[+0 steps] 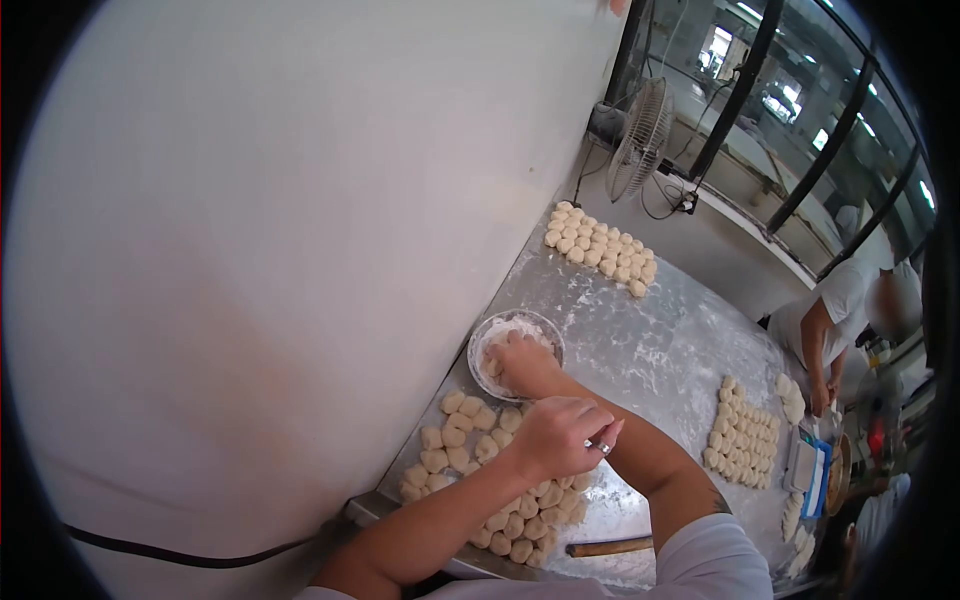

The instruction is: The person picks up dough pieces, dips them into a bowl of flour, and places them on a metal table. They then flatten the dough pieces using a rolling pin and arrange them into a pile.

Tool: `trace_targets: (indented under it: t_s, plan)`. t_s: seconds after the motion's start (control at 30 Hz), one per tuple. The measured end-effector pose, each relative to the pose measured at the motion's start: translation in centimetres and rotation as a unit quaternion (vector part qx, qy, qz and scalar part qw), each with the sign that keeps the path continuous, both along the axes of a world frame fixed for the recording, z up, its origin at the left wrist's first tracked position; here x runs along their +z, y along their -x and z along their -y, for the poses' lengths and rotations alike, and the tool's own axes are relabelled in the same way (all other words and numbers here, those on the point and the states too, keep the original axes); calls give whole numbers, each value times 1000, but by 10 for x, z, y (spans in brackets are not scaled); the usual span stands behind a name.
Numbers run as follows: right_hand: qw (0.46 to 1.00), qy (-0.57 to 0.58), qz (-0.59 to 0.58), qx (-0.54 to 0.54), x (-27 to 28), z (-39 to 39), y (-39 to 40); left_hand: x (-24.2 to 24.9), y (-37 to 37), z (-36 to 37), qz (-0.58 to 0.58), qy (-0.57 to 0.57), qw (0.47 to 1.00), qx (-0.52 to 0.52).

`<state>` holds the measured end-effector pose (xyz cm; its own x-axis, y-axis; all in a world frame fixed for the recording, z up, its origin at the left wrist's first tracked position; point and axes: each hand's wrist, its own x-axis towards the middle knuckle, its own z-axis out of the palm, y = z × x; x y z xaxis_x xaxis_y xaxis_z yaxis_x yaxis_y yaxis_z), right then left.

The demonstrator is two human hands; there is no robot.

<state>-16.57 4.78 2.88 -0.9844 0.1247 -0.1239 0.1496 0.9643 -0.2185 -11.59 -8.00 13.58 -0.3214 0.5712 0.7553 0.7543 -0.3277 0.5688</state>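
Observation:
My right hand [525, 365] reaches into a round bowl [552, 331] of white flour [515, 326]; its fingers bend down into the flour, and what they hold is hidden. Above my right forearm, my left hand [568, 436] is closed, with a small shiny thing, perhaps a ring, at its fingers. What it may hold cannot be made out. Beside and under my left arm lie many dough balls [521, 551] on the floured metal table [625, 340]. A wooden rolling pin [608, 547] rests near the front edge, between my arms.
More dough balls stand in rows at the far end [601, 246] and on the right [741, 436]. A blue-edged scale [815, 475] is at the right edge. A co-worker [835, 315] works at the far right. A white wall [300, 250] borders the table; a fan [642, 138] hangs behind.

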Motion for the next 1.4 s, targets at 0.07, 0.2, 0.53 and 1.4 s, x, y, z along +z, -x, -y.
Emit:
trace_targets:
  t_s: [0.07, 0.2, 0.53, 1.4]
  plan:
    - [998, 54, -19, -8, -8, -10, 2, 2, 1, 1, -1, 9, 1000, -2]
    - [944, 311, -26, -105, 38, -40, 2, 3, 13, 3, 4, 16, 1000, 23]
    - [641, 735, -82, -204, 77, -73, -104, 7, 59, 10, 187, 1, 968, 169]
    - [915, 229, 13, -331, -1, -2, -253, -70, 3, -5, -34, 476, 879, -26]
